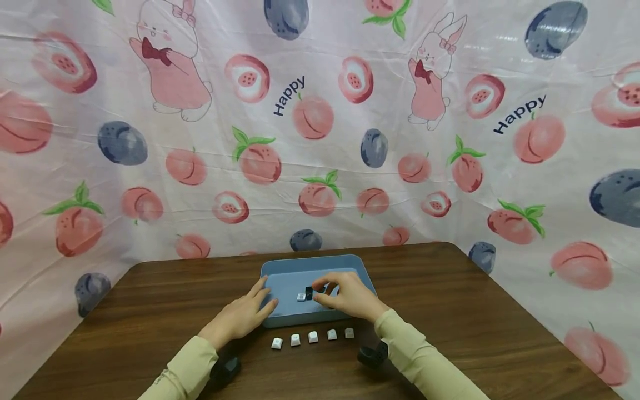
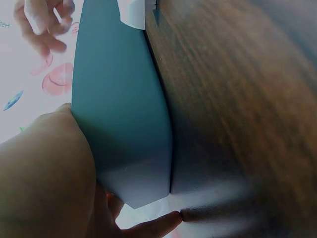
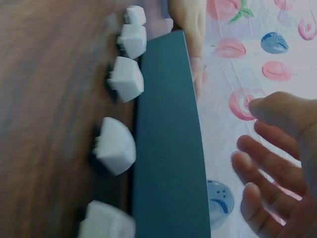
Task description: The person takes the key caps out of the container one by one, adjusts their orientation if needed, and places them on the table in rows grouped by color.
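Observation:
A shallow blue tray (image 1: pixel 280 321) lies on the table. My left hand (image 1: pixel 245 314) touches its left side with fingers spread; in the left wrist view some fingers reach around the tray's corner. Over the tray hovers my right hand (image 1: pixel 347 294), its fingers loosely bent. In the right wrist view its thumb (image 3: pixel 272 109) stands apart from the other fingers, and I see nothing between them. Inside the tray are a white keycap (image 1: pixel 301 297) and a black keycap (image 1: pixel 308 293) near the right fingertips. More dark pieces are partly hidden behind that hand.
Several white keycaps, such as this middle one (image 1: pixel 313 336), form a row along the tray's near side. A dark object sits under each wrist, one left (image 1: pixel 225 371), one right (image 1: pixel 372 355). Behind the wooden table (image 1: pixel 435 300) hangs a fruit-printed curtain (image 1: pixel 320 155).

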`<state>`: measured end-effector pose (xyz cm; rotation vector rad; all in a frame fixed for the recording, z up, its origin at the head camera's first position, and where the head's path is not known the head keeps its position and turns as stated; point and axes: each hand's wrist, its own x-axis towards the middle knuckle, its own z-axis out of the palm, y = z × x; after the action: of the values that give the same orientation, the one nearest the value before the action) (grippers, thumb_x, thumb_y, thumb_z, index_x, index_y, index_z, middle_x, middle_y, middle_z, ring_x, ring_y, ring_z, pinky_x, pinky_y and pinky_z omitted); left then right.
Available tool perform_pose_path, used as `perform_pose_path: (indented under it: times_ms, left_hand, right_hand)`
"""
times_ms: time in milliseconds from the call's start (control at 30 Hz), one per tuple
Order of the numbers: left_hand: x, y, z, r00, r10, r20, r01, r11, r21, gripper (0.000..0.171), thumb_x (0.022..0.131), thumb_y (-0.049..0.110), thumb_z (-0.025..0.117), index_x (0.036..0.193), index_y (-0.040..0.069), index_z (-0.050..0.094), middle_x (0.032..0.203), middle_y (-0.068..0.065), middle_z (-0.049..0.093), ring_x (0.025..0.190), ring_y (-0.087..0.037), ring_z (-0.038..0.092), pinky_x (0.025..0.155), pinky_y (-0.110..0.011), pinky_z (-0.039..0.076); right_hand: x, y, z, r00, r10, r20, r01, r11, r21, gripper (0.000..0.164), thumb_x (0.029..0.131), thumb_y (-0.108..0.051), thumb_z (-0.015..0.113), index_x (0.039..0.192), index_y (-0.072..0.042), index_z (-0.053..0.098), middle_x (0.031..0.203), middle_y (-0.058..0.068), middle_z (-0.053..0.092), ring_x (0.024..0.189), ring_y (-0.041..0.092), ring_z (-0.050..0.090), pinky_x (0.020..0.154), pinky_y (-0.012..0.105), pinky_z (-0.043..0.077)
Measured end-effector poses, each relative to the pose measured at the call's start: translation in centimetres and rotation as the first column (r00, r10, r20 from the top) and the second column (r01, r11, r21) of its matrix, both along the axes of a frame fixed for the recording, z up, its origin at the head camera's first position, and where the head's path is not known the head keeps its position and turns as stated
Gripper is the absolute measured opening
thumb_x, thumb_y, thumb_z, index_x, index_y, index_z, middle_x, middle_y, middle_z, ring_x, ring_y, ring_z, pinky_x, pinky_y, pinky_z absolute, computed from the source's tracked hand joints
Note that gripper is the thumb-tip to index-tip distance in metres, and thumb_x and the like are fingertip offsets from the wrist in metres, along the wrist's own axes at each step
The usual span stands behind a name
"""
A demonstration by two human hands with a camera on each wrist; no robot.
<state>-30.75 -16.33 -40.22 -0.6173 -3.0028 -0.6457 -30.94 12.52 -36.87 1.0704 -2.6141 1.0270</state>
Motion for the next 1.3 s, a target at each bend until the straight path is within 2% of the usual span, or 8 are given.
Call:
perform_pose_path:
  times_ms: [167, 267, 467, 633, 767, 1000, 1167, 1300]
  left_hand:
    - [0.1, 0.1, 0.1, 1.0, 0.008, 0.0, -0.008, 1.0, 0.006, 0.063, 0.108, 0.045, 0.044, 0.15, -0.002, 0.047, 0.169, -0.016, 0.02, 0.132, -0.048, 0.053, 0.106, -0.064, 0.042]
    - [0.1, 0.0, 0.1, 1.0, 0.01, 0.003, -0.01, 1.0, 0.009, 0.064, 0.108, 0.046, 0.044, 0.15, -0.002, 0.047, 0.169, -0.016, 0.02, 0.132, -0.048, 0.053, 0.106, -0.064, 0.042]
    - [0.3, -0.1, 0.0, 1.0, 0.01, 0.0, -0.01, 1.0, -0.004, 0.065, 0.108, 0.049, 0.044, 0.149, -0.001, 0.048, 0.169, -0.016, 0.021, 0.131, -0.049, 0.053, 0.103, -0.065, 0.043]
    - [0.1, -0.1, 0.2, 1.0, 0.001, -0.002, -0.001, 1.0, 0.007, 0.064, 0.108, 0.047, 0.044, 0.149, -0.002, 0.047, 0.169, -0.018, 0.02, 0.129, -0.05, 0.054, 0.102, -0.065, 0.044]
    - [0.1, 0.0, 0.3, 1.0, -0.003, 0.008, 0.003, 1.0, 0.001, 0.064, 0.109, 0.045, 0.044, 0.15, -0.003, 0.046, 0.169, -0.018, 0.019, 0.129, -0.05, 0.054, 0.101, -0.065, 0.045]
    - [-0.3, 0.2, 0.3, 1.0, -0.013, -0.003, 0.013, 1.0, -0.008, 0.063, 0.109, 0.045, 0.043, 0.15, -0.002, 0.046, 0.169, -0.017, 0.02, 0.131, -0.048, 0.054, 0.103, -0.064, 0.045]
    - [-0.2, 0.0, 0.2, 1.0, -0.003, -0.006, 0.003, 1.0, -0.004, 0.062, 0.109, 0.044, 0.044, 0.15, -0.002, 0.047, 0.168, -0.018, 0.02, 0.131, -0.049, 0.054, 0.103, -0.064, 0.044]
    - [-0.2, -0.1, 0.1, 1.0, -0.005, 0.003, 0.005, 1.0, -0.003, 0.063, 0.108, 0.045, 0.044, 0.15, -0.002, 0.047, 0.168, -0.018, 0.021, 0.132, -0.049, 0.053, 0.104, -0.064, 0.043]
  right_hand:
    - [-1.3, -1.3, 0.3, 0.995, 0.023, 0.093, -0.027, 0.999, 0.045, 0.034, 0.099, -0.025, 0.07, 0.128, -0.009, 0.07, 0.126, 0.012, 0.07, 0.092, 0.022, 0.07, 0.067, 0.023, 0.055]
    - [-2.1, -2.0, 0.4, 0.986, 0.029, 0.162, -0.053, 0.988, 0.145, 0.04, 0.099, -0.025, 0.068, 0.135, -0.008, 0.065, 0.131, 0.012, 0.067, 0.097, 0.024, 0.071, 0.073, 0.025, 0.056]
    - [-3.3, -3.7, 1.6, 0.976, -0.014, 0.218, -0.067, 0.93, 0.361, 0.047, 0.1, -0.031, 0.067, 0.143, -0.013, 0.059, 0.136, 0.006, 0.065, 0.115, 0.023, 0.068, 0.09, 0.03, 0.056]
    - [-3.7, -5.4, 2.7, 0.976, -0.043, 0.214, -0.064, 0.882, 0.467, 0.048, 0.1, -0.032, 0.067, 0.144, -0.013, 0.059, 0.138, 0.004, 0.065, 0.128, 0.024, 0.061, 0.099, 0.034, 0.053]
    - [-3.9, -6.2, 2.5, 0.969, -0.047, 0.243, -0.089, 0.849, 0.52, 0.048, 0.101, -0.029, 0.065, 0.146, -0.014, 0.057, 0.142, 0.005, 0.063, 0.125, 0.022, 0.063, 0.097, 0.034, 0.054]
    - [-4.1, -6.8, 1.1, 0.987, -0.052, 0.153, -0.047, 0.813, 0.58, 0.033, 0.1, -0.023, 0.068, 0.132, -0.017, 0.07, 0.131, -0.002, 0.069, 0.115, 0.014, 0.065, 0.094, 0.028, 0.053]
    - [-4.4, -7.0, 0.8, 0.997, -0.053, 0.048, 0.016, 0.819, 0.573, 0.014, 0.093, -0.014, 0.077, 0.106, -0.015, 0.082, 0.102, -0.004, 0.076, 0.089, 0.01, 0.062, 0.076, 0.023, 0.052]
    - [-4.6, -6.8, 0.5, 1.0, -0.028, 0.001, 0.022, 0.823, 0.567, 0.017, 0.09, -0.006, 0.076, 0.105, -0.013, 0.081, 0.102, -0.003, 0.076, 0.094, 0.011, 0.066, 0.078, 0.022, 0.055]
